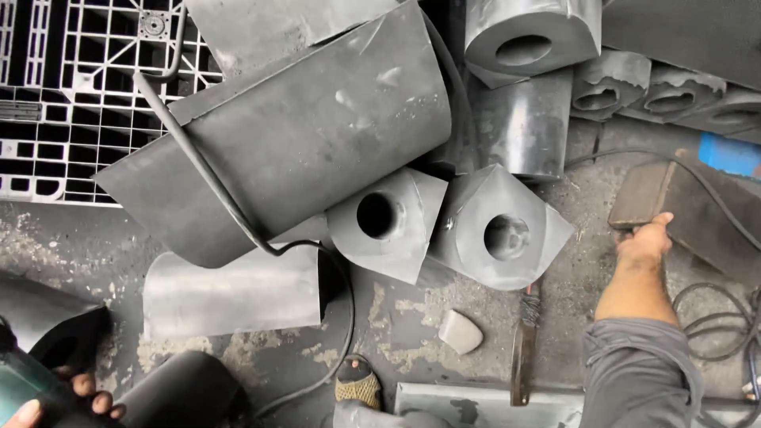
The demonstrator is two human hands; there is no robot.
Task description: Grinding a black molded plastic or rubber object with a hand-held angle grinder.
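My right hand [646, 240] reaches forward at the right, grey sleeve pushed up, and its fingers close on the near corner of a flat brown rectangular pad [646, 190] lying on the floor. A black cable runs from the pad's far side. At the bottom left corner my left hand [75, 392] wraps around the dark green body of a hand-held tool [24, 380], only partly in view. Between the hands lie two grey metal blocks with round holes [384, 218] [503, 236].
Large curved metal sheets [309, 135] [234, 293] overlap in the middle, crossed by a black cable [202, 170]. A black plastic pallet grid [71, 79] lies top left. More holed blocks [527, 43] sit at the top. A stone wedge [460, 331], a wrapped-handle tool [525, 333] and coiled cable [713, 317] lie nearby.
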